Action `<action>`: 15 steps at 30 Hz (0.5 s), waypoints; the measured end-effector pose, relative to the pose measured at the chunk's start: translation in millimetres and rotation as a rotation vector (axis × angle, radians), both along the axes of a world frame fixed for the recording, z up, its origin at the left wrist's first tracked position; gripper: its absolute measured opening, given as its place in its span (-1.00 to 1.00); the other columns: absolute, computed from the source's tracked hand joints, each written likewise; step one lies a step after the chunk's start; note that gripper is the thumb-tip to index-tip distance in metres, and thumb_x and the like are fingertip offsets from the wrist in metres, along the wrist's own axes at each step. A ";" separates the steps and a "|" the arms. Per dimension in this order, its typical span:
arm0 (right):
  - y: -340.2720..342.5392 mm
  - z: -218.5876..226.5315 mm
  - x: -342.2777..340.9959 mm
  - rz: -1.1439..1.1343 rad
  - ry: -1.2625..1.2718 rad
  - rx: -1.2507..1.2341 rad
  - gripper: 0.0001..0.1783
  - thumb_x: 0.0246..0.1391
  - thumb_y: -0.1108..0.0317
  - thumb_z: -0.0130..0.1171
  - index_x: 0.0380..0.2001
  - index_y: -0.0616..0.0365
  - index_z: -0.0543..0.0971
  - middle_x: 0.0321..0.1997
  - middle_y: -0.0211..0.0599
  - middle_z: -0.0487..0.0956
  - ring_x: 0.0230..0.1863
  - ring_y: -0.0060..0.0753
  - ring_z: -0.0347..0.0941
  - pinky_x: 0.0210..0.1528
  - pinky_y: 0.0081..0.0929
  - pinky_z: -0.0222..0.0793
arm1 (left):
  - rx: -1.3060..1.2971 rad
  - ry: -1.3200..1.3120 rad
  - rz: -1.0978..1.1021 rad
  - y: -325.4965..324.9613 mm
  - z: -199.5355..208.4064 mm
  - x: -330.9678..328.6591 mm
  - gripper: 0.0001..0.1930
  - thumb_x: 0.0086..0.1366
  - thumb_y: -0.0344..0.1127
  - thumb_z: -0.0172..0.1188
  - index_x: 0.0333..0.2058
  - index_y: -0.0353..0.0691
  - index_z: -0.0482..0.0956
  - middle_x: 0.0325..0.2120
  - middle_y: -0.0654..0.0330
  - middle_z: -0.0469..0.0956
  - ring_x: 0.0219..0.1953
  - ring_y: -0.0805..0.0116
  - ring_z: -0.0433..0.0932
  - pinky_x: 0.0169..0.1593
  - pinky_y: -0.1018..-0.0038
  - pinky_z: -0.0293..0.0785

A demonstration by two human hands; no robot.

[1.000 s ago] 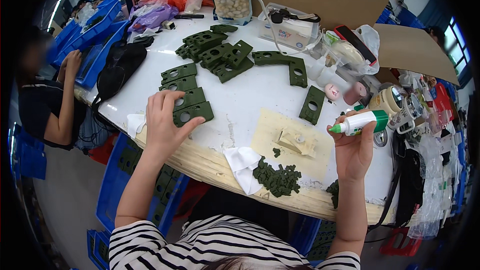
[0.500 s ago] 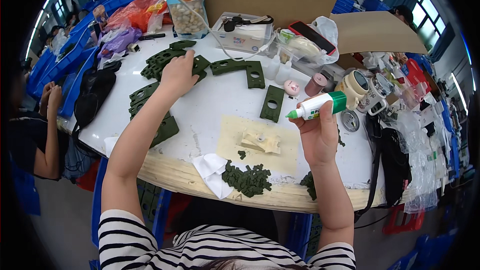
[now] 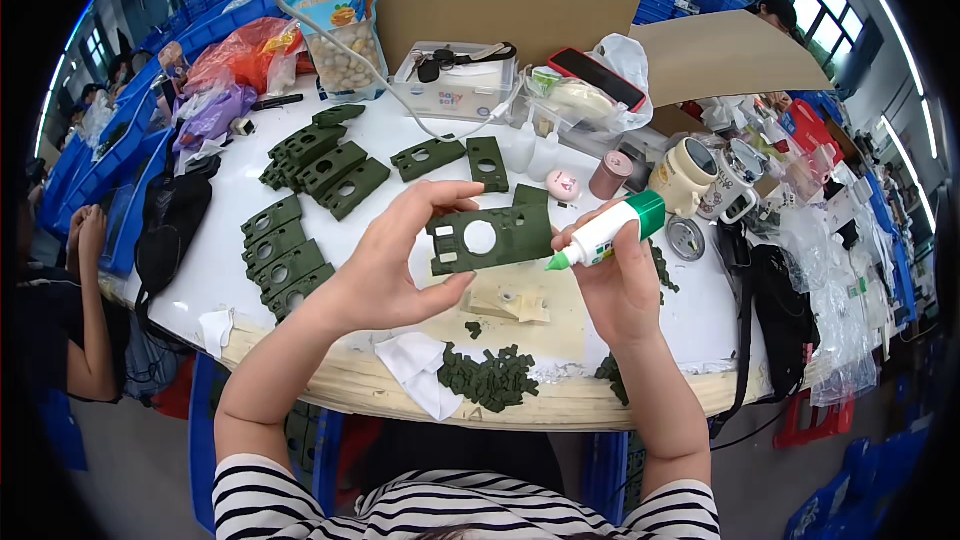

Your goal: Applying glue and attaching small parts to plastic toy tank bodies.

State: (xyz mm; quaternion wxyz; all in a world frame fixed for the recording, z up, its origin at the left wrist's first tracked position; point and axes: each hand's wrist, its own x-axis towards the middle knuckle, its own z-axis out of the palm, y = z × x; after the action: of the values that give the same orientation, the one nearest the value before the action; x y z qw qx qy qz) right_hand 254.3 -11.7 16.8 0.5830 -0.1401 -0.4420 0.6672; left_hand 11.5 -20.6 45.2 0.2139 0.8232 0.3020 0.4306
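Between thumb and fingers, my left hand (image 3: pixel 375 275) grips a dark green plastic plate (image 3: pixel 520 237) with a round hole and small cutouts, raised above the table. My right hand (image 3: pixel 628 290) is wrapped round a white glue bottle (image 3: pixel 598 237) with a green base, its green nozzle pointing left, close to the plate's lower right corner. Whether the nozzle touches the plate I cannot tell. Below them a pale yellow block (image 3: pixel 508 306) rests on a cream sheet (image 3: pixel 563 332). Nearer me lies a pile of small green pieces (image 3: pixel 490 378).
Similar green plates lie in a stack (image 3: pixel 300 155) and a row (image 3: pixel 285 255) on the left. A white cloth (image 3: pixel 415 375) lies by the front edge. Farther back stand two small bottles (image 3: pixel 520 148), a pink jar (image 3: pixel 610 175) and mugs (image 3: pixel 685 177). A co-worker's hands (image 3: pixel 88 235) show at far left.
My left hand has come back from the stack with a green plate, now in front of me. My right hand keeps the glue bottle, now beside the plate. The view has shifted slightly.
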 end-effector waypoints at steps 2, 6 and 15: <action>-6.6 7.6 -2.7 -0.012 -0.049 -0.029 -0.60 0.21 -0.01 -0.04 -0.13 0.09 0.31 -0.23 -0.30 0.47 -0.14 -0.31 0.43 0.04 -0.22 0.28 | 0.028 -0.057 -0.033 4.6 -2.9 8.9 -0.30 -0.10 -0.48 0.30 0.10 -0.27 0.26 -0.18 0.07 0.40 -0.13 0.25 0.44 0.01 0.41 0.37; -9.8 8.8 -7.2 -0.042 -0.059 -0.028 -0.60 0.20 0.00 -0.04 -0.12 0.09 0.30 -0.24 -0.28 0.47 -0.15 -0.30 0.42 -0.03 -0.28 0.29 | -0.207 -0.360 -0.128 6.4 -28.3 18.2 -0.29 -0.05 -0.50 0.38 0.10 -0.30 0.24 -0.10 0.14 0.32 -0.09 0.37 0.42 0.02 0.46 0.38; -6.0 -1.7 -3.5 -0.184 -0.154 0.168 -0.66 0.18 0.14 0.06 -0.13 0.14 0.32 -0.23 -0.21 0.51 -0.08 -0.24 0.48 0.15 -0.12 0.22 | -0.445 -0.414 -0.220 -7.8 -43.4 10.0 -0.35 -0.02 -0.51 0.39 0.06 -0.40 0.29 0.09 0.04 0.33 0.01 0.35 0.45 0.11 0.44 0.41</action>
State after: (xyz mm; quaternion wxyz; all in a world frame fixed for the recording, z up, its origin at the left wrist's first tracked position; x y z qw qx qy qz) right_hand 250.9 -17.7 15.1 0.6157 -0.1814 -0.5252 0.5587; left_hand 21.5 -28.4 1.8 0.4908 0.6789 0.2479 0.4865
